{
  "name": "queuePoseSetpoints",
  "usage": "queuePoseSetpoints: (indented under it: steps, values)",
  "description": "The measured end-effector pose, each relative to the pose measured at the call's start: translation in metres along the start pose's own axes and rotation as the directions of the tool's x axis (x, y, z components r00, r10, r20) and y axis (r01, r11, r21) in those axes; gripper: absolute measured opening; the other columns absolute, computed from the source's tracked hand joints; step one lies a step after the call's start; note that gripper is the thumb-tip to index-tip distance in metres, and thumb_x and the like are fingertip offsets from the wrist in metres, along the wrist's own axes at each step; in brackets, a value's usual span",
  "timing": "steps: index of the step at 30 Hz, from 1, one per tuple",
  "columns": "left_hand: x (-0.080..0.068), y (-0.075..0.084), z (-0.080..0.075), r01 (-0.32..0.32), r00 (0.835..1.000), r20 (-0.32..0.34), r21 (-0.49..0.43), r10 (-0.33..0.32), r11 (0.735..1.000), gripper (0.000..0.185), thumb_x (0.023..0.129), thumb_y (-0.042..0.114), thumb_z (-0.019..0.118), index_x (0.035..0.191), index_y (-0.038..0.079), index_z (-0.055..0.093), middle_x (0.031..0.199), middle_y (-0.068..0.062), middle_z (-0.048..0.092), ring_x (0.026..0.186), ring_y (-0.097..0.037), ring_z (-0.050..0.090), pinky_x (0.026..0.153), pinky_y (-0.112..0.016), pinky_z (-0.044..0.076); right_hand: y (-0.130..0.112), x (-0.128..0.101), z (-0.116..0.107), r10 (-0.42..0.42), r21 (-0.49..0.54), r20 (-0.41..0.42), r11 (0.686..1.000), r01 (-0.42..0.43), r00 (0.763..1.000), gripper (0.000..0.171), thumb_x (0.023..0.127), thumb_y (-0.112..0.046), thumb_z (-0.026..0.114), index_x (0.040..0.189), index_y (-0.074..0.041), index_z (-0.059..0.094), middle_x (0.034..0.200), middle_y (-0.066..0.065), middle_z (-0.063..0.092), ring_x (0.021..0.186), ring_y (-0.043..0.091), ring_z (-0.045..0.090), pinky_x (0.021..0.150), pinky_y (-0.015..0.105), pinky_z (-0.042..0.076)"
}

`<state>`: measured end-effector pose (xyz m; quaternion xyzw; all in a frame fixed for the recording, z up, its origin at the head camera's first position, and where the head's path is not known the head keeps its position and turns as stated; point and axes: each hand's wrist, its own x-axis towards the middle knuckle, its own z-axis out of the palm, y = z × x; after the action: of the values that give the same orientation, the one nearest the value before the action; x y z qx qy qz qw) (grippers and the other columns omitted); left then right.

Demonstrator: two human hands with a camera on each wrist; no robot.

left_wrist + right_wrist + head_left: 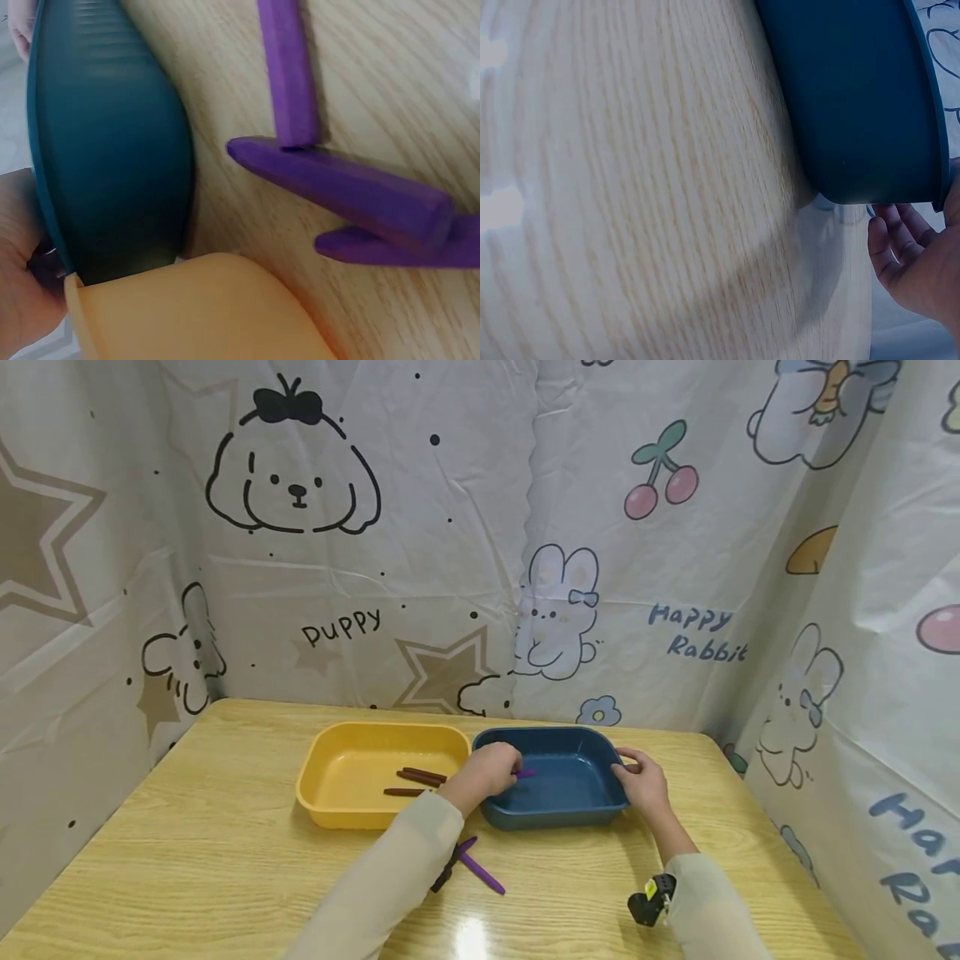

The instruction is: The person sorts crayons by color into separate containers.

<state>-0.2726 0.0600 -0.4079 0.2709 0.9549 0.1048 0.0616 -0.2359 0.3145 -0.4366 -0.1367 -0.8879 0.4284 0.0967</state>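
My left hand (491, 770) is over the left end of a blue plastic tray (555, 817), its curled fingers pinching a purple crayon (527, 773) that points right. In the left wrist view, that hand (22, 262) shows behind the tray's rim, and the crayon is hidden. At the tray's right end, my right hand (645, 783) grips the rim with the thumb at the inner edge and the fingers outside. Several purple crayons (341, 187) lie crossed on the table in front of the trays, partly hidden by the left sleeve in the head view.
A yellow tray (337, 817) stands against the blue tray's left side. Several brown crayons (405, 792) lie in it, partly behind the left forearm. The wooden table (225, 843) meets a printed curtain (450, 543) at the back and sides.
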Motion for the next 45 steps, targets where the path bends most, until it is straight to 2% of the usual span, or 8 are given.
queuePoseSetpoints:
  steps: [10,21,29,32,35,38,41,45]
  values:
    - [0.001,0.002,0.008,-0.024,1.0,-0.005,0.071,0.024,0.997,0.006,0.086,0.019,0.067,0.086,0.015,0.07,0.088,0.002,0.067,0.081,-0.013,0.059,0.078,-0.027,0.052,-0.001,0.001,0.001,0.006,0.011,-0.01,1.0,-0.006,1.0,0.037,0.093,-0.015,0.055,0.128,-0.003,0.054,0.112,0.027,0.059,0.097,0.032,0.06,0.072,0.03,0.054]
    - [0.0,0.007,0.009,0.0,1.0,-0.004,0.113,0.0,0.994,0.007,0.086,0.018,0.067,0.079,0.016,0.069,0.084,0.002,0.066,0.074,-0.013,0.058,0.068,-0.028,0.052,-0.002,0.0,0.0,0.006,0.017,-0.017,1.0,-0.006,1.0,0.037,0.093,-0.015,0.057,0.128,-0.003,0.055,0.111,0.027,0.061,0.092,0.029,0.062,0.069,0.029,0.054]
    - [0.0,0.008,0.012,0.026,1.0,0.007,0.16,-0.028,0.987,0.021,0.089,0.015,0.062,0.069,0.017,0.059,0.079,0.001,0.064,0.073,-0.016,0.059,0.066,-0.031,0.052,-0.001,0.001,0.002,0.001,0.017,-0.019,1.0,0.0,1.0,0.036,0.093,-0.015,0.057,0.127,-0.003,0.056,0.109,0.026,0.061,0.092,0.029,0.062,0.068,0.027,0.053]
    - [0.0,0.007,0.012,0.024,1.0,0.007,0.148,-0.025,0.989,0.022,0.088,0.015,0.063,0.067,0.017,0.058,0.077,0.002,0.063,0.072,-0.015,0.058,0.065,-0.031,0.051,-0.001,0.0,0.002,0.002,0.02,-0.016,1.0,-0.002,1.0,0.036,0.093,-0.015,0.057,0.127,-0.003,0.056,0.109,0.026,0.061,0.093,0.03,0.062,0.069,0.028,0.053]
    - [0.002,0.003,0.01,0.005,1.0,0.008,0.119,-0.006,0.993,0.014,0.086,0.017,0.065,0.072,0.017,0.064,0.08,0.003,0.064,0.074,-0.013,0.058,0.067,-0.03,0.051,-0.001,0.0,0.003,0.002,0.025,-0.014,1.0,-0.001,1.0,0.037,0.093,-0.015,0.057,0.127,-0.003,0.055,0.11,0.027,0.06,0.095,0.031,0.061,0.069,0.028,0.053]
    - [0.002,-0.002,0.005,-0.024,0.999,0.025,0.07,0.023,0.997,0.005,0.086,0.019,0.066,0.088,0.018,0.07,0.093,0.004,0.067,0.085,-0.013,0.06,0.075,-0.03,0.052,0.0,0.0,0.002,0.004,0.017,-0.014,1.0,-0.004,1.0,0.037,0.093,-0.015,0.056,0.128,-0.003,0.055,0.111,0.026,0.059,0.097,0.032,0.06,0.07,0.029,0.052]
    - [-0.001,-0.006,-0.003,-0.047,0.998,0.034,0.01,0.046,0.999,0.016,0.087,0.021,0.065,0.102,0.018,0.07,0.104,0.002,0.067,0.096,-0.015,0.06,0.084,-0.03,0.052,0.0,0.001,0.001,0.005,0.009,-0.011,1.0,-0.005,1.0,0.037,0.093,-0.016,0.055,0.129,-0.004,0.054,0.113,0.026,0.059,0.099,0.033,0.059,0.072,0.031,0.053]
    - [-0.007,-0.011,-0.014,-0.085,0.996,0.008,-0.071,0.085,0.994,0.019,0.088,0.019,0.064,0.106,0.015,0.069,0.1,-0.001,0.067,0.092,-0.015,0.06,0.084,-0.029,0.051,0.001,0.001,0.002,0.004,0.004,-0.005,1.0,-0.004,1.0,0.038,0.094,-0.016,0.054,0.13,-0.004,0.053,0.114,0.027,0.058,0.1,0.034,0.059,0.075,0.034,0.054]
